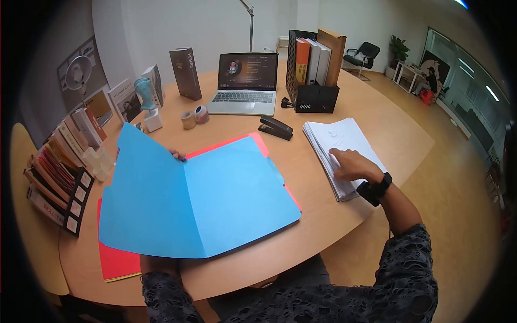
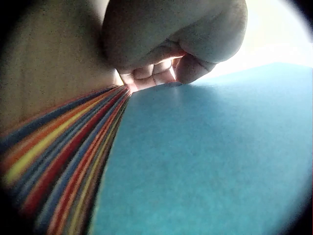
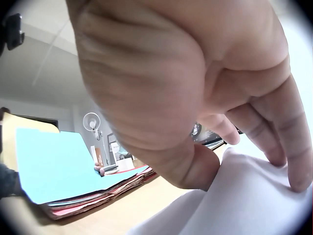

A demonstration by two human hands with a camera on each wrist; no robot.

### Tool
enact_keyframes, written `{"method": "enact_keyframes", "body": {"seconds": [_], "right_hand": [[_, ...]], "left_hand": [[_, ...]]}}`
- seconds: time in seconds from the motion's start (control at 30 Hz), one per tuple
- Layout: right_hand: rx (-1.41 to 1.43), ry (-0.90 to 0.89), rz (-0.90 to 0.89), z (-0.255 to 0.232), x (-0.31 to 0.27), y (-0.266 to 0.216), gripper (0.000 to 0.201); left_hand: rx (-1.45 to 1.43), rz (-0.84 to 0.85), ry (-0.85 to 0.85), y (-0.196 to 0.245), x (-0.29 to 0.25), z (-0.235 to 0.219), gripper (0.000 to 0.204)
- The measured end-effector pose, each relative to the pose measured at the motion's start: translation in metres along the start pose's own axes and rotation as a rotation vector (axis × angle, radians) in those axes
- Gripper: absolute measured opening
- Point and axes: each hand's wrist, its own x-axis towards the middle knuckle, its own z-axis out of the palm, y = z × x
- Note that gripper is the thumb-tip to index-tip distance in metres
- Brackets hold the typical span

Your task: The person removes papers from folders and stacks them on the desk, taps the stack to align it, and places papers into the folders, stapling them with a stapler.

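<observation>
A blue file folder point(image 1: 237, 196) lies spread on a stack of coloured folders, its left cover raised. My left hand point(image 1: 176, 155) is mostly hidden behind that cover; its fingertips show at the top by the fold. In the left wrist view, the left hand point(image 2: 178, 36) curls its fingers at the edge of the blue cover point(image 2: 210, 147), beside the many-coloured folder edges point(image 2: 63, 156). My right hand point(image 1: 353, 164) is over a stack of white paper point(image 1: 344, 132) with handwriting on top. The right wrist view shows its thumb and fingers pinching up the top sheet point(image 3: 239, 196).
Beyond the folders stand a black stapler point(image 1: 276, 128), tape rolls point(image 1: 188, 119), a laptop point(image 1: 242, 97) and a black file holder point(image 1: 318, 99) with books. Red folders point(image 1: 118, 261) lie under the raised cover at the left, near a rack of files point(image 1: 59, 177).
</observation>
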Motion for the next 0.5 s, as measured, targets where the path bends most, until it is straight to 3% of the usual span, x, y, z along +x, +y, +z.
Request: {"method": "enact_keyframes", "body": {"seconds": [0.07, 0.37, 0.5], "right_hand": [[0.025, 0.045, -0.028, 0.000, 0.000, 0.002, 0.048], [0.078, 0.006, 0.010, -0.012, -0.008, -0.004, 0.061], [0.001, -0.004, -0.077, -0.002, 0.004, 0.012, 0.061]], "left_hand": [[-0.006, 0.003, -0.007, -0.004, -0.007, 0.003, 0.026], [-0.029, 0.018, -0.039, 0.000, 0.006, -0.006, 0.025], [-0.040, 0.024, -0.050, -0.002, 0.006, -0.006, 0.024]]}}
